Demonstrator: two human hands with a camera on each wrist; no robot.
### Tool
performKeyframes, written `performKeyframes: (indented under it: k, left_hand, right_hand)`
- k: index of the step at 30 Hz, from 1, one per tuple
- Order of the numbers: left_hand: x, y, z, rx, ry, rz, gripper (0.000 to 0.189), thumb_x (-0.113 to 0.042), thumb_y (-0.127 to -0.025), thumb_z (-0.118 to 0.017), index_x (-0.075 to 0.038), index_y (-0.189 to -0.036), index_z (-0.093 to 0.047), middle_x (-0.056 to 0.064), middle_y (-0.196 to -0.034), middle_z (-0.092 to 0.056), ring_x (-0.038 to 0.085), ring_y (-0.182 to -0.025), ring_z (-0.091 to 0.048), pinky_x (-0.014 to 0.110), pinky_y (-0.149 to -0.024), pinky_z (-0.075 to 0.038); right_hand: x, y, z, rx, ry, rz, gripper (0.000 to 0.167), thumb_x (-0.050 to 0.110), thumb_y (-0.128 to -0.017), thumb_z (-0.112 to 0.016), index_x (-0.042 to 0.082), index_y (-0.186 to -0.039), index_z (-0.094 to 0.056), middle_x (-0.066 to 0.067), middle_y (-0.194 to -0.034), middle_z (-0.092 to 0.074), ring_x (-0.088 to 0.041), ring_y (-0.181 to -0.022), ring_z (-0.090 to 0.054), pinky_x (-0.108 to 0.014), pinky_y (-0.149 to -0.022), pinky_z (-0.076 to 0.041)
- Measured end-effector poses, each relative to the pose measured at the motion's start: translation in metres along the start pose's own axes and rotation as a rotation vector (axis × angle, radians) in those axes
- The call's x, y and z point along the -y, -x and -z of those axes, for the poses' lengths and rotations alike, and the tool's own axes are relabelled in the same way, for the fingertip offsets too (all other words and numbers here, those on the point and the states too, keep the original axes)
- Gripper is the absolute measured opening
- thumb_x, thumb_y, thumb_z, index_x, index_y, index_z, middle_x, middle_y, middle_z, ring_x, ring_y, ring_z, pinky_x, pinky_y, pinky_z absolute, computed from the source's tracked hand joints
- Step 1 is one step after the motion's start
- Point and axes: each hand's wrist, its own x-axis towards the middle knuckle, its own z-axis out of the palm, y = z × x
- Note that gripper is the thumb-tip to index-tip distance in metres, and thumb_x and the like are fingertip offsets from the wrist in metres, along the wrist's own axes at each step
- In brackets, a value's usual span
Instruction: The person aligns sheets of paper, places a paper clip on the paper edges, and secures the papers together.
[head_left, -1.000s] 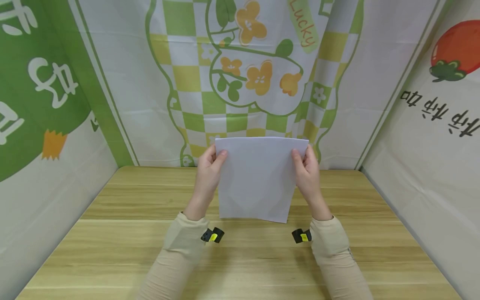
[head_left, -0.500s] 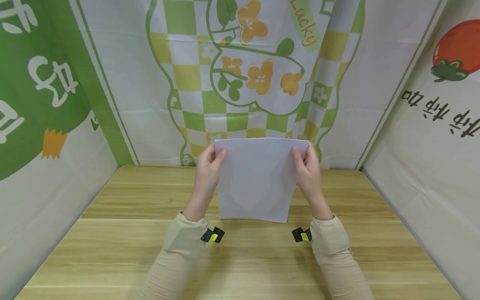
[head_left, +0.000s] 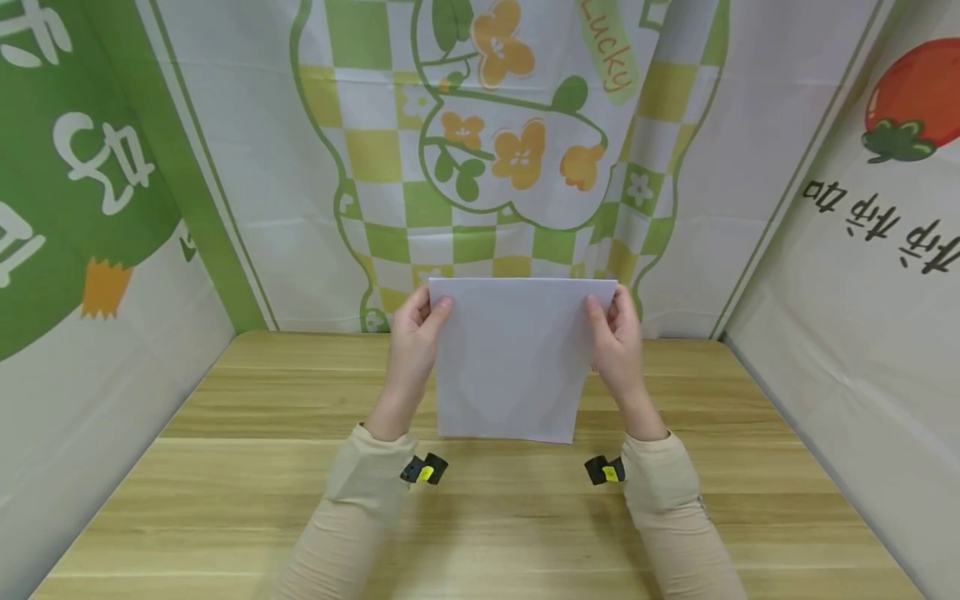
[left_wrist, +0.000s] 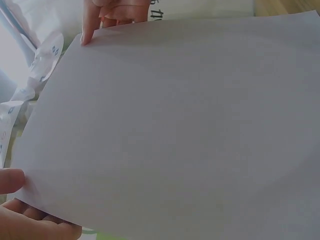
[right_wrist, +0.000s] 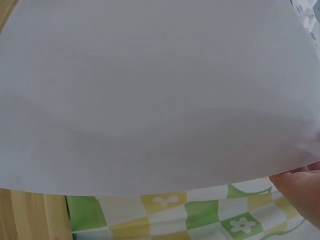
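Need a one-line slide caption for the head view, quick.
Left hand and right hand hold white paper near its upper corners over a wooden table, printed cloth behind.

Left hand [head_left: 411, 340] and right hand [head_left: 619, 343] bare. Left sleeve [head_left: 330, 546], right sleeve [head_left: 686, 546]: long, plain beige, fine crosswise creases. Left cuff [head_left: 369, 468] and right cuff [head_left: 660, 471] looser, rumpled, slightly greyer. Inner side of each wrist: left unit [head_left: 437, 467], right unit [head_left: 594, 471], small, black, blocky. Yellow label [head_left: 426, 473] on left, yellow tag [head_left: 611, 473] on right; print illegible. Small greyish detail [head_left: 701, 505], outer edge of right sleeve, unclear.
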Motion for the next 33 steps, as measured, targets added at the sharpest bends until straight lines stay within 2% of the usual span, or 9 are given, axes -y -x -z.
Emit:
performKeyframes:
  k: [5, 11, 14, 18, 24, 28, 33]
  left_hand:
    - [0.0024, 0.0004, 0.0004, -0.007, 0.023, -0.009, 0.027, -0.003, -0.096, -0.048, 0.007, -0.121, -0.055, 0.014, -0.106, -0.06, 0.01, -0.091, -0.056, 0.022, -0.082, -0.045]
    - [0.0032, 0.0014, 0.0016, -0.008, 0.001, -0.015, 0.027, -0.004, -0.097, -0.047, 0.007, -0.12, -0.055, 0.016, -0.103, -0.06, 0.011, -0.088, -0.056, 0.023, -0.078, -0.045]
    - [0.0022, 0.0017, 0.0023, 0.003, -0.006, -0.018, 0.027, -0.006, -0.098, -0.046, 0.006, -0.121, -0.055, 0.014, -0.102, -0.06, 0.011, -0.088, -0.056, 0.023, -0.078, -0.045]
    - [0.0004, 0.0014, 0.0026, 0.01, -0.005, -0.014, 0.027, -0.007, -0.099, -0.045, 0.005, -0.121, -0.055, 0.013, -0.101, -0.06, 0.012, -0.088, -0.056, 0.022, -0.078, -0.046]
    - [-0.0014, 0.0009, 0.0018, 0.001, -0.007, -0.001, 0.028, -0.009, -0.099, -0.046, 0.004, -0.123, -0.054, 0.014, -0.104, -0.06, 0.012, -0.089, -0.057, 0.021, -0.077, -0.046]
    - [0.001, 0.0011, 0.0018, -0.008, -0.008, 0.009, 0.03, -0.01, -0.098, -0.048, 0.003, -0.125, -0.054, 0.016, -0.107, -0.061, 0.011, -0.09, -0.057, 0.021, -0.078, -0.047]
    - [0.0076, 0.0026, 0.003, -0.029, -0.008, 0.035, 0.028, -0.008, -0.097, -0.05, 0.005, -0.122, -0.056, 0.018, -0.106, -0.061, 0.01, -0.087, -0.057, 0.021, -0.076, -0.047]
  right_hand:
    - [-0.0028, 0.0006, 0.0013, -0.004, 0.006, 0.001, 0.023, 0.011, -0.099, -0.046, -0.006, -0.115, -0.044, 0.001, -0.095, -0.059, -0.009, -0.089, -0.059, -0.02, -0.075, -0.047]
    - [-0.0027, 0.0009, 0.001, -0.001, 0.034, 0.024, 0.024, 0.012, -0.1, -0.045, -0.008, -0.114, -0.045, -0.004, -0.091, -0.057, -0.008, -0.08, -0.057, -0.019, -0.065, -0.046]
    - [-0.0009, 0.0009, 0.0009, -0.006, 0.037, 0.041, 0.024, 0.012, -0.099, -0.046, -0.008, -0.113, -0.046, -0.005, -0.09, -0.058, -0.008, -0.078, -0.057, -0.018, -0.064, -0.046]
    - [0.0016, 0.0002, 0.0007, -0.01, 0.03, 0.057, 0.023, 0.01, -0.099, -0.047, -0.008, -0.112, -0.047, -0.002, -0.09, -0.059, -0.008, -0.082, -0.059, -0.019, -0.069, -0.048]
    - [0.0029, -0.0002, 0.0006, -0.011, 0.022, 0.06, 0.022, 0.01, -0.099, -0.047, -0.008, -0.113, -0.047, 0.004, -0.089, -0.061, -0.007, -0.081, -0.06, -0.019, -0.068, -0.049]
    - [0.0001, 0.0011, 0.0014, 0.004, 0.022, 0.04, 0.026, 0.012, -0.099, -0.048, -0.008, -0.115, -0.046, 0.004, -0.091, -0.061, -0.008, -0.083, -0.06, -0.02, -0.068, -0.049]
    - [-0.0069, 0.006, 0.0027, 0.02, 0.05, -0.03, 0.029, 0.015, -0.099, -0.048, -0.006, -0.119, -0.047, 0.002, -0.095, -0.061, -0.009, -0.086, -0.06, -0.02, -0.072, -0.05]
